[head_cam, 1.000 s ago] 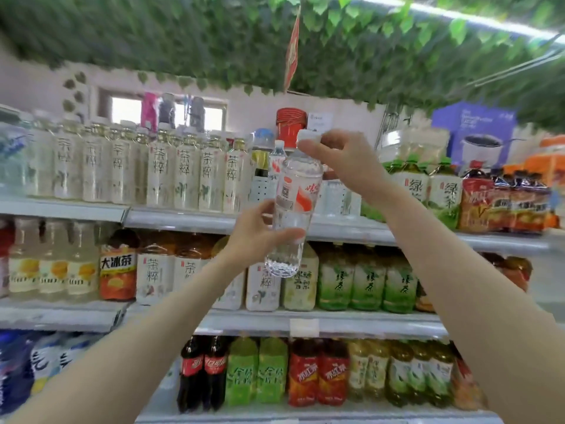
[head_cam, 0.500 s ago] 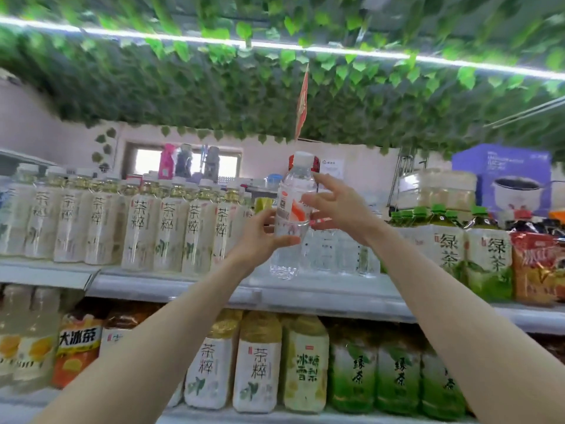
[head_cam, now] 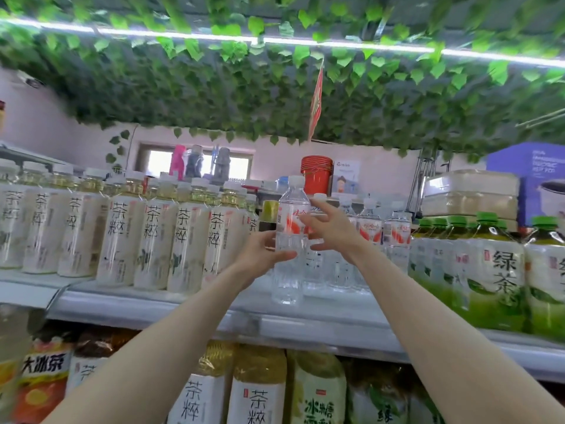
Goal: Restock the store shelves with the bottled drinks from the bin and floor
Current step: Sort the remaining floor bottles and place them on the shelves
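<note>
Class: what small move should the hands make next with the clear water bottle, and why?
Probably ease the water bottle back and release it. Its base looks to sit at the front of the shelf, ahead of the other water bottles; the left hand grips it, while the right hand is open beside its label.

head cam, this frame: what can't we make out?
- Bin and floor stock: outside the head view, past the bottom edge.
- water bottle base: on the shelf or just above it; the clear plastic blends in.
- right hand contact with the bottle: fingers overlap the label.
- rear water bottles: count hidden by the right hand.
</note>
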A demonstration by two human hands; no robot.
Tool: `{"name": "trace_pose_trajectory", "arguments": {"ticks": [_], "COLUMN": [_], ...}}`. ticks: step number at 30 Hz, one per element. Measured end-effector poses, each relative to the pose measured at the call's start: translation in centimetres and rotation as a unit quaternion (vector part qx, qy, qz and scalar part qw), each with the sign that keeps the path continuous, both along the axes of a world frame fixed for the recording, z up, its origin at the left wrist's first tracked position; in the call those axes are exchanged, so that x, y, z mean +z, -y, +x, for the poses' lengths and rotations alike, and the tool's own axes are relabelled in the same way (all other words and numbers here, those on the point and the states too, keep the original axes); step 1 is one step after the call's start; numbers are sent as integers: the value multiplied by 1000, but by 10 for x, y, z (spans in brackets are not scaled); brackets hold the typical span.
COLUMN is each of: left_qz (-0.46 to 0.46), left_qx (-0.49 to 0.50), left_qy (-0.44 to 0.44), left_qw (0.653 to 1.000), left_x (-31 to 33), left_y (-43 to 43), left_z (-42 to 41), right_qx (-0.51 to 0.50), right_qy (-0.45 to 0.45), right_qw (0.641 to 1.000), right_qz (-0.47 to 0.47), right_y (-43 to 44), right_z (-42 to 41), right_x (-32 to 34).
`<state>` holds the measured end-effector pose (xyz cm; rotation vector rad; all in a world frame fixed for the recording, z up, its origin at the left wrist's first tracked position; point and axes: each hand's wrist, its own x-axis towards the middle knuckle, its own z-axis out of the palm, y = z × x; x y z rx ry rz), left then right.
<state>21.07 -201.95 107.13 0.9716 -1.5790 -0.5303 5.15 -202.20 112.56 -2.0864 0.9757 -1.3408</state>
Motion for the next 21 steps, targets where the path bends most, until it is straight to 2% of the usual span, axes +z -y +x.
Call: {"name": "trace_pose_trajectory", "arguments": {"ticks": [6,12,21], "left_qz": [7,26,62], "left_qx": [-37,62,86], "left_qy": [16,84,101], "left_qw": [999,994,989], "left_x": [-5,-26,-20], "left_y": [6,5,28], "left_z": [2,4,9], "right_qx": [31,41,13], "right_qy": [48,39,41], "right_qw": [998,994,993], "right_qz": [37,97,112], "right_y": [13,18,40], "right_z": [-6,-9,3], "right_x": [-18,-56,-63]}}
